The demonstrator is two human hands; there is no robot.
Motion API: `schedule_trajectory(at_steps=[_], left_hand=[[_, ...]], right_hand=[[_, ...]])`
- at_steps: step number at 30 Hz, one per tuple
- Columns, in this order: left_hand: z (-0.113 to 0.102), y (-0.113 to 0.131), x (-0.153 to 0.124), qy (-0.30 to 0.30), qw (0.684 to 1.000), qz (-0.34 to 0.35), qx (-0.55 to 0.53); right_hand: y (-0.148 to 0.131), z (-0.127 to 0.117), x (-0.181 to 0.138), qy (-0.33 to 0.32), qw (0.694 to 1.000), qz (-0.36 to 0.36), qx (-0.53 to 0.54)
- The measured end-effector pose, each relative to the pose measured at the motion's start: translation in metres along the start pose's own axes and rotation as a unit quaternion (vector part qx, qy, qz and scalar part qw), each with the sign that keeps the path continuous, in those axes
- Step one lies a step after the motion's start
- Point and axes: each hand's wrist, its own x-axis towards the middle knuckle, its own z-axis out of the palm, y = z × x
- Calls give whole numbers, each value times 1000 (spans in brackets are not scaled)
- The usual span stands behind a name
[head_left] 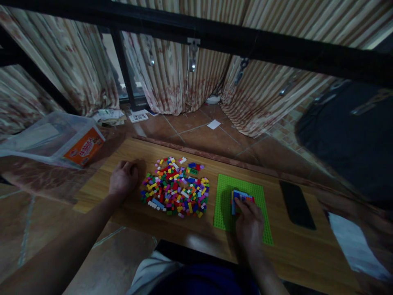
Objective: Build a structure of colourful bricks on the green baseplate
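Observation:
My right hand point(250, 225) is over the green studded baseplate point(222, 205), its fingers closed on a low build of toy bricks point(236, 196), mostly blue with some red and white. The hand hides much of this build. To the left, my left hand point(123, 180) rests on the wooden table with its fingers curled in. Nothing shows in that hand. Between the baseplate and my left hand lies a loose pile of small coloured toy bricks point(175, 186).
A dark, flat, phone-like slab point(297, 204) lies right of the baseplate on the wooden table point(196, 237). A clear plastic bin point(55, 141) with an orange label stands at the left. White paper point(356, 241) is off the right end. A dark metal bar point(215, 35) crosses above, before striped curtains.

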Motion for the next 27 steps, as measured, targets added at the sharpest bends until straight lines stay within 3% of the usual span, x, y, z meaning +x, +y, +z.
schedule_trajectory(at_steps=[7, 13, 21, 27], left_hand=[[2, -4, -1, 10, 1000, 7, -10], [4, -4, -2, 14, 1000, 12, -23], [4, -3, -1, 14, 999, 6, -33], [3, -2, -2, 14, 999, 3, -37]], right_hand=[[4, -5, 5, -22, 999, -37, -2], [-17, -6, 11, 4, 999, -31, -15], [-67, 19, 39, -48, 997, -28, 48], [-90, 44, 55, -95, 992, -35, 75]])
